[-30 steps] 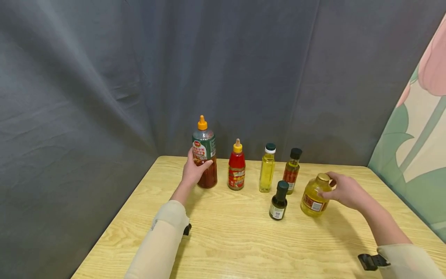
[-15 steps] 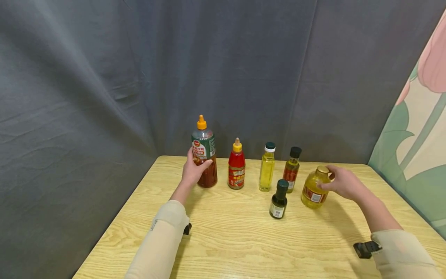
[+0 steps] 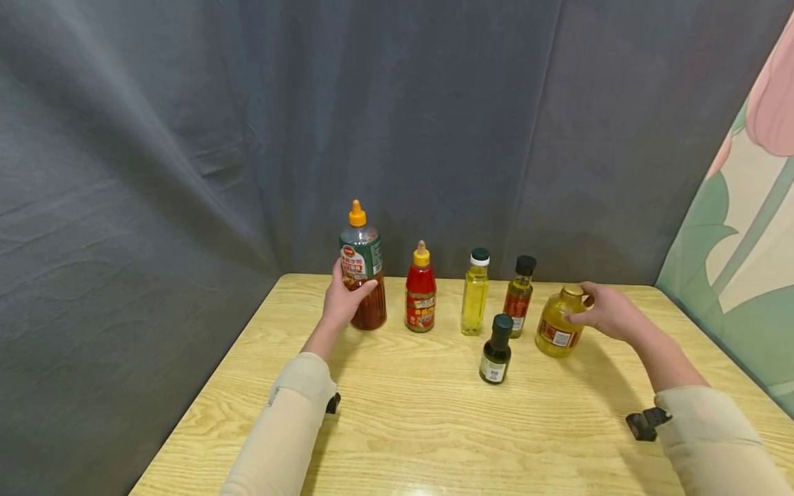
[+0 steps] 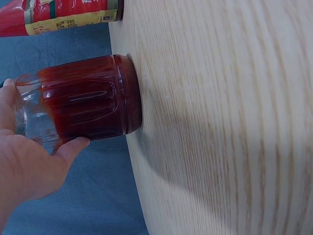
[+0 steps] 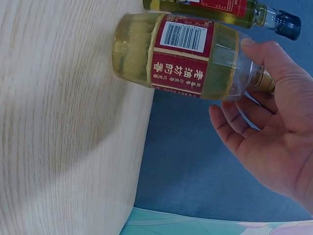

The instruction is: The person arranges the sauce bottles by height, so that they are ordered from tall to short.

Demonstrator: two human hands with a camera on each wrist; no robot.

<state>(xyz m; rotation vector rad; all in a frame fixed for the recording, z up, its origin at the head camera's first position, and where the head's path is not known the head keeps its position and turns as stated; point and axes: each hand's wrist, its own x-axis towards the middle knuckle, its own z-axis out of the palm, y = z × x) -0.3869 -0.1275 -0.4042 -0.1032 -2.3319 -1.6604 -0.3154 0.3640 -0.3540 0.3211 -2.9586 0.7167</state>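
My left hand [image 3: 344,301] grips a tall squeeze bottle of red sauce [image 3: 370,306] with an orange nozzle cap, upright at the back left. In the left wrist view, the thumb lies along the side of this sauce bottle [image 4: 93,98], its base at the tabletop. On the right, my right hand [image 3: 611,313] holds a round-bodied bottle of yellow oil [image 3: 548,331] by its shoulder and neck, below the gold cap. The right wrist view shows the red label and barcode of the oil bottle [image 5: 181,58], thumb on one side and fingers curled behind the neck.
Between the hands stand a red ketchup bottle [image 3: 421,293], a slim yellow oil bottle [image 3: 474,300], a black-capped bottle with red label [image 3: 518,296] and, nearer, a small dark bottle [image 3: 495,358]. A grey curtain [image 3: 397,138] hangs behind the wooden table [image 3: 397,420].
My right hand has shifted the round oil bottle back toward the curtain, roughly level with the row. The left hand keeps its grip on the sauce bottle, which stays in place.
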